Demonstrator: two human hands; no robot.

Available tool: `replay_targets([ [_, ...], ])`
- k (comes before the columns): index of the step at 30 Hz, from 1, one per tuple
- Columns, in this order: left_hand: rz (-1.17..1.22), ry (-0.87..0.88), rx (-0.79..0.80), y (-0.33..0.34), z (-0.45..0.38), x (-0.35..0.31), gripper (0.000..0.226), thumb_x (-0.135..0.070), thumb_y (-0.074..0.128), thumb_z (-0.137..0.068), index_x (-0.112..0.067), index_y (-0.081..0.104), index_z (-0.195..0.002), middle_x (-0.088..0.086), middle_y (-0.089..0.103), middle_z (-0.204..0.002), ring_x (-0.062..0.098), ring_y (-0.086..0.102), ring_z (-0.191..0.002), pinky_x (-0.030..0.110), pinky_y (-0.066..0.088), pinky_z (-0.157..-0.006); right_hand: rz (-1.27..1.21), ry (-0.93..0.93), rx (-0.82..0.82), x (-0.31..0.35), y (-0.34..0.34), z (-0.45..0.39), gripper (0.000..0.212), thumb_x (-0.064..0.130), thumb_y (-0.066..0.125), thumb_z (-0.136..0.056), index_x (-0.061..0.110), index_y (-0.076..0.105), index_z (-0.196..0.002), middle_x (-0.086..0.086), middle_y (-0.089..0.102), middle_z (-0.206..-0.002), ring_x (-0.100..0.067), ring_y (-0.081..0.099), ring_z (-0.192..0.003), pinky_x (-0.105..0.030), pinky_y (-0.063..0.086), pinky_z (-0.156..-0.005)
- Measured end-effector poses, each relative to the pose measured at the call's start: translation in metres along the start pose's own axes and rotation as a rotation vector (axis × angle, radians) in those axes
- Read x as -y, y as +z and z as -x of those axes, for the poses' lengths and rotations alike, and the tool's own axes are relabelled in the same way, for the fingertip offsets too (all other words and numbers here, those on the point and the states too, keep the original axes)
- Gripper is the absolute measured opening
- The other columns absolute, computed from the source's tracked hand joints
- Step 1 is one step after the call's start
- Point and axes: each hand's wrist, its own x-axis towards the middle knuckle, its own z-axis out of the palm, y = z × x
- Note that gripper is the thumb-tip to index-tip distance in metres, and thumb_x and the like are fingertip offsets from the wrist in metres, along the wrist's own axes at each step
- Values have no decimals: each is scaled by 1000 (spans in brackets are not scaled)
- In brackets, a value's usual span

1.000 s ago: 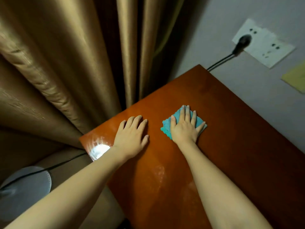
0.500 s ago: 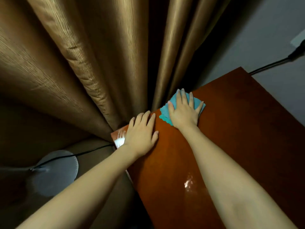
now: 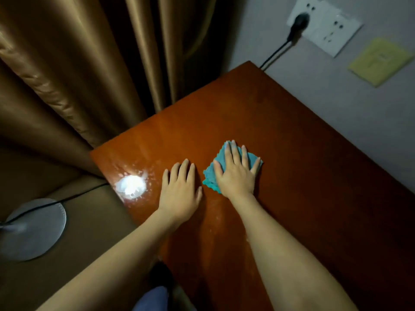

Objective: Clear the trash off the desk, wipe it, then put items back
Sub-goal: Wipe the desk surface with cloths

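A reddish-brown wooden desk (image 3: 280,135) fills the middle of the view. My right hand (image 3: 235,173) lies flat, fingers spread, pressing a folded teal cloth (image 3: 210,176) onto the desk top. My left hand (image 3: 179,191) rests palm-down on the bare wood just left of the cloth, holding nothing. A bright glare spot (image 3: 130,186) shines on the desk's left corner, with pale smears around it.
Brown curtains (image 3: 78,75) hang against the desk's far-left edge. A wall socket (image 3: 325,25) with a black plug (image 3: 298,21) and cable sits above the far corner, beside a yellow note (image 3: 379,60). A round grey fan base (image 3: 31,230) and cable lie on the floor at left.
My right hand has pulled the cloth back from the desk's curtain-side edge toward the middle. My left hand moved with it. The view swung right, bringing the socket back in.
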Motion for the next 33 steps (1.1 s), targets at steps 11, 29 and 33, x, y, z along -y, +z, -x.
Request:
replay_targets([
  [11,-70,120,24,80,129,-193,64,-46,26,-99,-16,4,-152,5,2,-159,25,1,-146,44,3,-117,-62,247,-60,-219,23,189,63,56,11,-97,27,-7,-151,9,-4,-160,-18,-6,-147,-59,-5,-115],
  [29,-206,537,90,194,300,-479,64,-44,27,-99,-13,5,-151,7,3,-159,26,4,-145,47,6,-117,-162,632,-79,-497,63,484,64,56,13,-97,27,-6,-151,8,-6,-160,-17,-9,-147,-56,-11,-112],
  [33,-239,599,120,211,326,-507,65,-45,26,-99,-13,3,-151,7,1,-159,26,3,-145,47,5,-117,-188,716,-95,-530,69,532,63,55,15,-98,27,-4,-152,8,-4,-160,-17,-8,-147,-55,-9,-113],
])
